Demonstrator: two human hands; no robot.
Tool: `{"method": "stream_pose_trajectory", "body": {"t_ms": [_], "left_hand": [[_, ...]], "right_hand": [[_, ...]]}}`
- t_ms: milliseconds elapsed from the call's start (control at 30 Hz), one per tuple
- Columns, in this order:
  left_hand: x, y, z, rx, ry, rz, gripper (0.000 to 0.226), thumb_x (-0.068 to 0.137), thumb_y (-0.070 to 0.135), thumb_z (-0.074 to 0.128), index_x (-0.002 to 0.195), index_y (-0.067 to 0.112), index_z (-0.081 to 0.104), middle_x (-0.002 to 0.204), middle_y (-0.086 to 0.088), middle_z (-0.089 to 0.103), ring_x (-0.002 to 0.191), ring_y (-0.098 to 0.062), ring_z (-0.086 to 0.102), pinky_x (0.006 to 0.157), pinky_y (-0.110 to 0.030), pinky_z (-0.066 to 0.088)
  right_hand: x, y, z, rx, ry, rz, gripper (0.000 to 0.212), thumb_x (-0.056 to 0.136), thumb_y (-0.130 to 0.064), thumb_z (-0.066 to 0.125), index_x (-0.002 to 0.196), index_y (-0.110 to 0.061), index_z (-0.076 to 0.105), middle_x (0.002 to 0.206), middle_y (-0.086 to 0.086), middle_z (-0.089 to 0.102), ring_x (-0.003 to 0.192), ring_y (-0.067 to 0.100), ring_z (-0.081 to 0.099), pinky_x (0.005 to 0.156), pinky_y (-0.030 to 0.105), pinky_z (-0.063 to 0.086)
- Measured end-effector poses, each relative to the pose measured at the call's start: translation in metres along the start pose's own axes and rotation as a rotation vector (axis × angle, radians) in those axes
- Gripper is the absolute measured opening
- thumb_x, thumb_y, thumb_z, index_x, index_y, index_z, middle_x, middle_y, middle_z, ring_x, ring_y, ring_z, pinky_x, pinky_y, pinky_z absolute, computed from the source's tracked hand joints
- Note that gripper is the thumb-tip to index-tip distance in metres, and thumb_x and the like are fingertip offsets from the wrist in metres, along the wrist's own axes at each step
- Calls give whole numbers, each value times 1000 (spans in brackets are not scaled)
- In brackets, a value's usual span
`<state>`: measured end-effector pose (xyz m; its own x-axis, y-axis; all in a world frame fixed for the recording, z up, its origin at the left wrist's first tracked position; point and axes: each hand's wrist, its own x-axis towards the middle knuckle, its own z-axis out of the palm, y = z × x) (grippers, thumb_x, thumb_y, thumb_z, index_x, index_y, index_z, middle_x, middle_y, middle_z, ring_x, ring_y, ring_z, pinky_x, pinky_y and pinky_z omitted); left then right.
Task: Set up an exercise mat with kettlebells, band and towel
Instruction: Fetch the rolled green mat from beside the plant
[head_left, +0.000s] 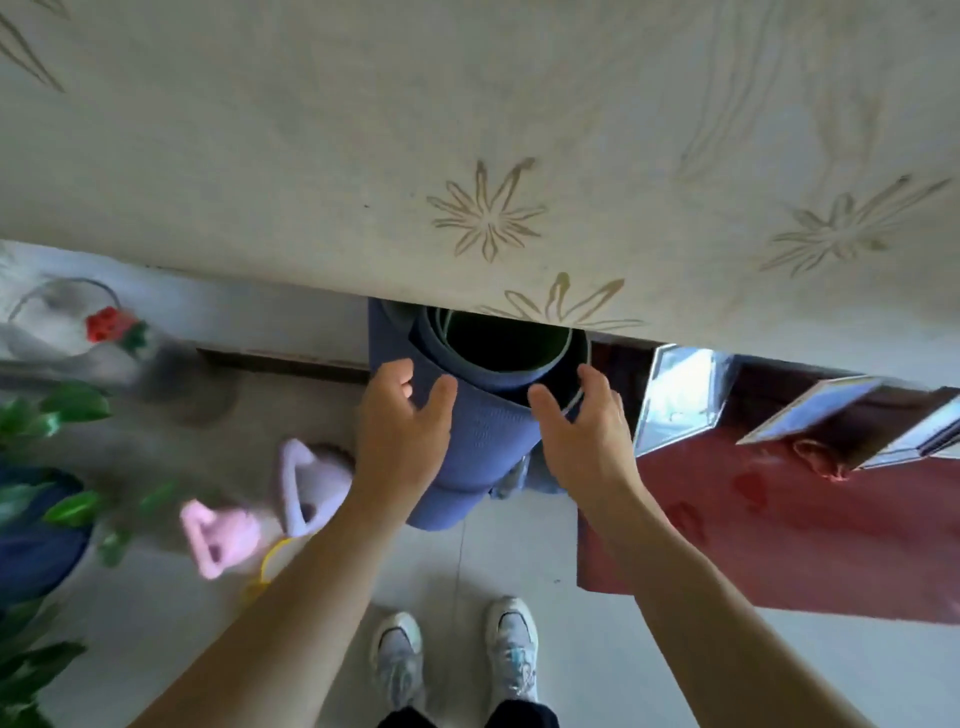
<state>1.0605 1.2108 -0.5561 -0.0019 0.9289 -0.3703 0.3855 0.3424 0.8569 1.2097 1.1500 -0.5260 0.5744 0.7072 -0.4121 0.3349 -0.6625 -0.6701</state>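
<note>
Trouble would start with the rolled blue foam exercise mat (470, 447): lifted loosely, its outer flap could spring open, or its foot knock the lilac kettlebell (311, 483) beside it. It stands on end on the pale tiled floor (519, 561) against the patterned wall (311, 156), long axis upright, open mouth towards me. My left hand (402, 431) and right hand (584, 431) cup its flanks, fingers (595, 379) spread, curved round it.

Left hand (402, 423) curled, right hand (584, 423) curled
</note>
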Motion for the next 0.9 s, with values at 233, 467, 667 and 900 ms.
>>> {"method": "stream_pose_trajectory", "body": {"t_ms": [233, 467, 667, 900], "left_hand": [[50, -13, 39, 13, 98, -25, 89, 63, 68, 58, 106, -9, 58, 107, -32, 66, 95, -42, 63, 79, -43, 50], [72, -14, 49, -16, 285, -23, 55, 64, 57, 64, 77, 5, 54, 84, -21, 65, 82, -40, 62, 58, -26, 33], [52, -13, 44, 112, 343, 91, 34, 64, 38, 60, 83, 11, 68, 73, -6, 69, 73, -30, 63, 67, -36, 50], [4, -25, 22, 278, 431, 145, 21, 68, 23, 58, 76, 8, 70, 61, -10, 66, 62, -34, 62, 58, -47, 52]], "right_hand": [[60, 5, 17, -27, 10, 129, 65, 98, -42, 60, 142, -1, 35, 145, 23, 43, 132, 39, 46, 105, 40, 38], [97, 16, 28, 46, 152, 131, 50, 91, -47, 67, 119, -6, 61, 114, 14, 65, 110, 34, 61, 98, 46, 52], [92, 14, 23, -17, 144, 55, 19, 88, -20, 68, 102, -7, 70, 93, 10, 69, 79, 24, 62, 72, 31, 48], [53, 24, 33, -129, 20, -255, 9, 79, -14, 70, 86, -12, 76, 78, 6, 73, 74, 23, 69, 72, 40, 59]]}}
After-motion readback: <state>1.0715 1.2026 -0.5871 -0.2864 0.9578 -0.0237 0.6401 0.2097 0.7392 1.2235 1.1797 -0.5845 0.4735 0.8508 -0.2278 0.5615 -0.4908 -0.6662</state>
